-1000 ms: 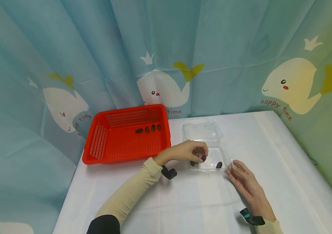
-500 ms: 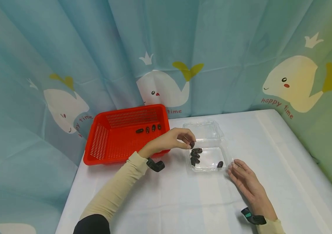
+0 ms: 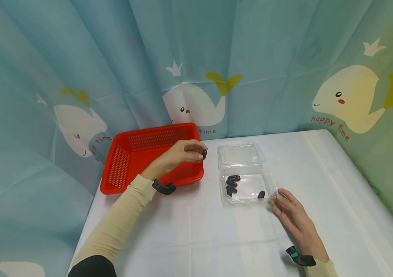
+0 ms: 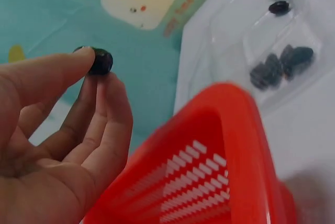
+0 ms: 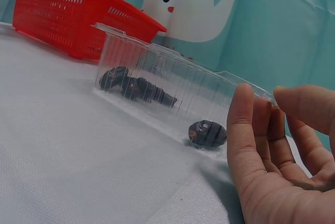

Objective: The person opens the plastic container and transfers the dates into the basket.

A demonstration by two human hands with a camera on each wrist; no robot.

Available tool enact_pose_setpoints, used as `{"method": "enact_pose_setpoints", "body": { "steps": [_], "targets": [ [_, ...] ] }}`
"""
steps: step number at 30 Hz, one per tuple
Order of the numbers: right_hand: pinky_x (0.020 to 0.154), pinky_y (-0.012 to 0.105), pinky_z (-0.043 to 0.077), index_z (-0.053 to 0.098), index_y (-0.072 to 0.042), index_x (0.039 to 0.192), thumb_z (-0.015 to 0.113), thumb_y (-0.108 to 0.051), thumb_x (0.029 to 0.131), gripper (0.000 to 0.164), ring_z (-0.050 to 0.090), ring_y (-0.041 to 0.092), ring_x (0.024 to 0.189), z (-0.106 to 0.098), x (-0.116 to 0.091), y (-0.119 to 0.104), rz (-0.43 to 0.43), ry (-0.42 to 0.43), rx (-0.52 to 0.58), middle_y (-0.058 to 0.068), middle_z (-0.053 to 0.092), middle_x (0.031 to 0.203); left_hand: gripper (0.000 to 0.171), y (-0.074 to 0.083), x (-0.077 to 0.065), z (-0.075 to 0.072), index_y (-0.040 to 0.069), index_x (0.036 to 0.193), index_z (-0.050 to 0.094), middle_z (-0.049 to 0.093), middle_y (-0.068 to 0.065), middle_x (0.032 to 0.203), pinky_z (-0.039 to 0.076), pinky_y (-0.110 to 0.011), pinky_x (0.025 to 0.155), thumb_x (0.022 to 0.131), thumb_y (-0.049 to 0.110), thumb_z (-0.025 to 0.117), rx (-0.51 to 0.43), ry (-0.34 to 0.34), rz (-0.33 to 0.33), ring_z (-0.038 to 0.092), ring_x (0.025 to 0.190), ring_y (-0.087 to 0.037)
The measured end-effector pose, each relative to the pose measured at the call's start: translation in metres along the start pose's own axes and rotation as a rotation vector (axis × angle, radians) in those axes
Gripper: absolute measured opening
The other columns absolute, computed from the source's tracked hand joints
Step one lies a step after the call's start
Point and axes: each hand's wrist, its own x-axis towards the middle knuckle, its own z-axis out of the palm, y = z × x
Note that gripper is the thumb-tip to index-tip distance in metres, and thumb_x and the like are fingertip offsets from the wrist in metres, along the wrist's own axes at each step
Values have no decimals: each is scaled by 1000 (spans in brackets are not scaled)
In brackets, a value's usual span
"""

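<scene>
My left hand (image 3: 177, 157) pinches a dark, wrinkled date (image 3: 204, 154) between thumb and fingertips, above the right side of the red basket (image 3: 123, 134). That pinched date (image 4: 102, 62) also shows in the left wrist view, clear of the basket rim. A clear plastic clamshell box (image 3: 250, 181) lies with its lid folded back. Several dates (image 3: 232, 184) sit along its left side, and a single date (image 3: 261, 194) lies at its near right corner. My right hand (image 3: 295, 219) pinches the box's near right corner, as the right wrist view shows up close. My left hand and forearm hide part of the basket's inside.
A white cloth (image 3: 224, 238) covers the table. Behind it hangs a blue-green curtain (image 3: 265, 57) printed with whales. The basket's high perforated walls stand left of the box, with a strip of tablecloth between them. The box's open lid (image 3: 239, 154) lies toward the curtain.
My left hand has moved from the box leftward and back to above the basket, carrying the date. The dates in the box came into sight. My right hand has stayed at the box corner.
</scene>
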Motion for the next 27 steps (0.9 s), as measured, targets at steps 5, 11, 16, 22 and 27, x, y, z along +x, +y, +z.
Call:
{"method": "enact_pose_setpoints", "body": {
  "steps": [5,11,16,22,27],
  "targets": [
    [99,21,57,59,-20,127,48,-8,110,23,66,5,105,0,0,1,-16,-27,1,-6,64,112,37,-9,-9,-20,6,137,64,65,-10,131,56,-42,107,100,9,68,-60,80,-73,63,126,-38],
    [98,20,57,58,-20,127,47,-8,111,23,67,6,105,-1,0,2,-23,-39,-4,-6,65,111,38,-23,-18,-42,6,139,63,64,-16,138,54,-44,109,101,10,67,-113,180,-162,66,124,-33],
    [98,20,57,59,-20,128,47,-8,111,24,68,6,106,-1,0,3,-27,-37,-5,-6,65,112,43,-35,-29,-64,4,145,58,63,-12,134,56,-39,106,103,12,66,-181,237,-204,71,105,-16],
    [98,20,57,59,-18,127,45,-5,110,26,69,7,105,-1,-1,3,-37,-59,23,-5,66,111,47,-51,-42,-88,4,148,55,66,3,120,57,-34,105,103,13,65,-237,314,-256,68,112,-18],
    [98,20,57,59,-18,127,45,-5,111,25,69,6,105,-1,-1,1,-41,-64,14,-6,66,110,49,-62,-46,-104,3,150,54,67,7,112,52,-38,109,103,14,66,-229,401,-301,69,107,-13]
  ]
}}
